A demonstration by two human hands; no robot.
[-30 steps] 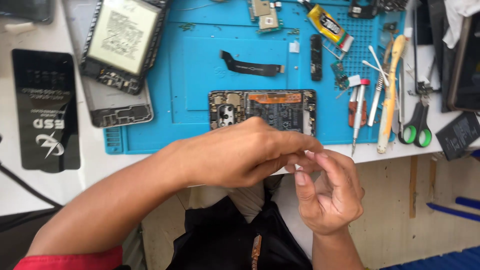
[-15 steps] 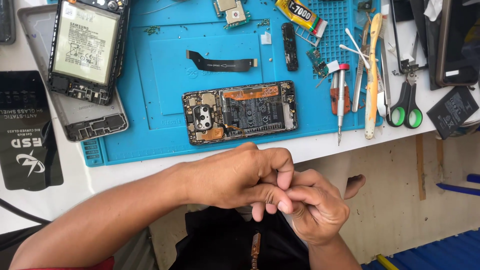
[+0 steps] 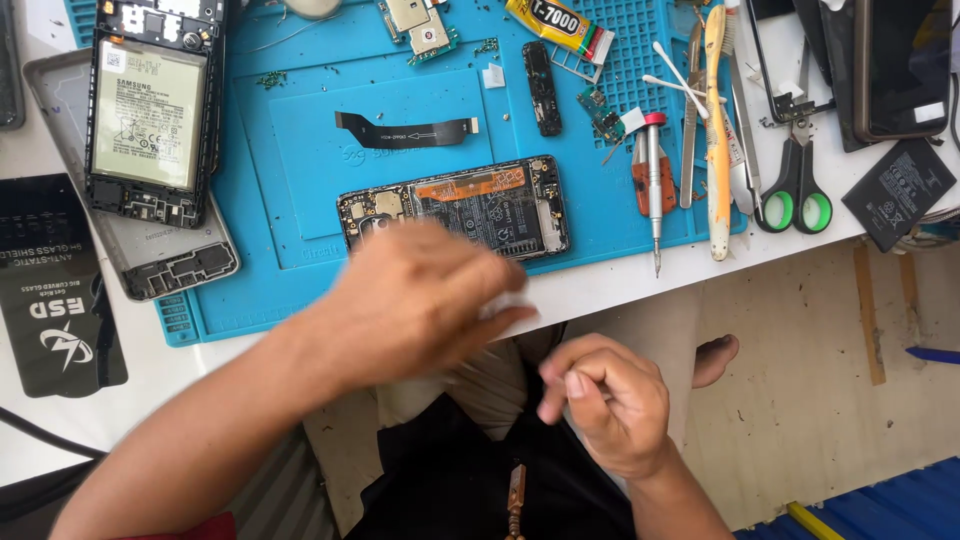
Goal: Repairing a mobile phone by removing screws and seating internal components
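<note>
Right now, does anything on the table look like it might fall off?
Yes. The small screwdriver and the long yellow tool poke past the blue mat's front edge, close to the table edge. The opened phone lies slightly crooked.

Black flat package (image 3: 55,285) left; yellow glue tube (image 3: 548,22) top.

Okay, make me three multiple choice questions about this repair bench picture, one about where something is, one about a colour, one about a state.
1. Where does the opened phone lie?
A. on the blue mat
B. on the floor
C. in the lap

2. What colour are the scissors' handle loops?
A. red
B. green
C. yellow

3. How is the right hand?
A. flat and open
B. fingers curled in
C. gripping the screwdriver

Answers: 1 A, the phone rests near the mat's front edge, just beyond the blurred left hand. 2 B, both loops are green. 3 B, the fingers fold toward the palm, below the table edge.
</note>
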